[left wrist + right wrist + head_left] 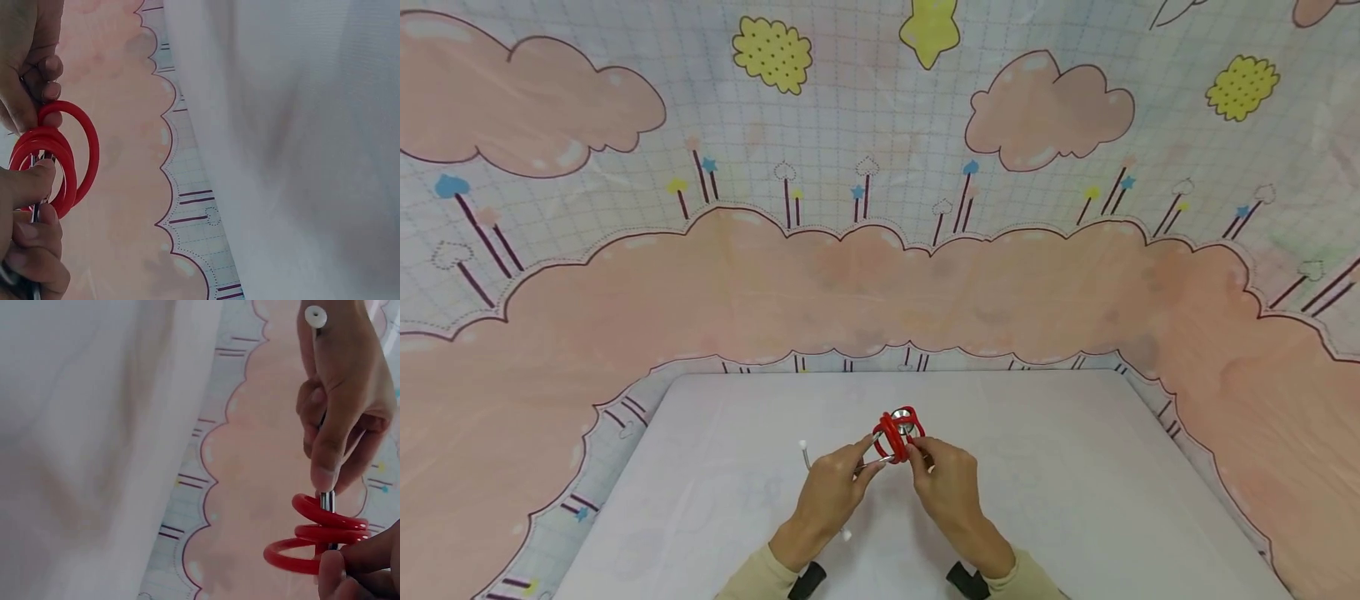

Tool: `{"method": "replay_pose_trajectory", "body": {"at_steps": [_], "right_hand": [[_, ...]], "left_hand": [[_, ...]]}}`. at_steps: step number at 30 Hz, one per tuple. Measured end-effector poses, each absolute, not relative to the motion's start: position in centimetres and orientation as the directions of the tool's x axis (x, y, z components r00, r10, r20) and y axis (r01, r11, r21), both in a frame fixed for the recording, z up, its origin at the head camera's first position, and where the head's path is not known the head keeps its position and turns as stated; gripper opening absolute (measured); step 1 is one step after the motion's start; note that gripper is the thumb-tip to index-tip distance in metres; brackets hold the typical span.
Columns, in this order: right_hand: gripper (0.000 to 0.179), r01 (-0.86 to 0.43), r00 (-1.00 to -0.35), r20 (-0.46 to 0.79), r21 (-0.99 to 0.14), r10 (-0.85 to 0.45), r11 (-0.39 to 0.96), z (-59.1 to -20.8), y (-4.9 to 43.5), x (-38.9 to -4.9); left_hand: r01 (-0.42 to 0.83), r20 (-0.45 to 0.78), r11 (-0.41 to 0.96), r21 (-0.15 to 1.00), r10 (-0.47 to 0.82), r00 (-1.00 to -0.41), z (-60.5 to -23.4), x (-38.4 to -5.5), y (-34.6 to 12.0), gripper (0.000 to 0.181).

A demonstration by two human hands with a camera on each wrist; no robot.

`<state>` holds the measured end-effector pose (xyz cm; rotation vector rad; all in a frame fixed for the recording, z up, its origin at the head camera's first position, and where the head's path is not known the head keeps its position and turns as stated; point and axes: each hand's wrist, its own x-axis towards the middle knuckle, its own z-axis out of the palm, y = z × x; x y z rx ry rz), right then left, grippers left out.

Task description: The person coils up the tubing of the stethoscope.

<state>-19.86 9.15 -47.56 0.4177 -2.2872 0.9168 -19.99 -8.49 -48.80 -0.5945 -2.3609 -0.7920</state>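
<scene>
A stethoscope with coiled red tubing (892, 437) is held between both hands above the table. My left hand (833, 492) grips its metal ear tubes, thumb and fingers on either side. One white ear tip (802, 444) sticks out beyond that hand, and another shows below it near the wrist. My right hand (951, 483) pinches the right side of the red coil, close to the round metal chestpiece (901, 417). In the right wrist view, red loops (331, 534) wrap around the metal tube between the two hands. The right palm is hidden.
A white-covered table (1075, 467) spreads beneath the hands. Behind and around it hangs a printed cloth (880, 292) with clouds and stars. A dark band (967, 581) sits by each wrist.
</scene>
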Motion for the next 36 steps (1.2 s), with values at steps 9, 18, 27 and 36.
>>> {"method": "replay_pose_trajectory", "body": {"at_steps": [9, 18, 27, 36], "right_hand": [[0.013, -0.463, -0.655, 0.752, -0.323, -0.073, 0.826, -48.1, 8.8, -20.7], [0.013, -0.447, -0.696, 0.717, -0.404, -0.027, 0.798, -48.9, 8.7, -21.3], [0.009, -0.503, -0.694, 0.718, -0.535, 0.051, 0.679, -49.9, 9.4, -22.1], [0.036, -0.408, -0.884, 0.466, -0.810, 0.039, 0.421, -49.6, 10.7, -22.3]], "left_hand": [[0.519, 0.598, 0.749, 0.413, 0.207, -0.774, -49.1, -20.0, -8.4, 0.044], [0.507, 0.559, 0.756, 0.415, 0.228, -0.797, -49.5, -20.0, -8.4, 0.042], [0.534, 0.568, 0.716, 0.449, 0.233, -0.789, -50.4, -20.5, -8.5, 0.040], [0.532, 0.534, 0.680, 0.505, 0.238, -0.811, -50.5, -20.8, -8.7, 0.041]]}}
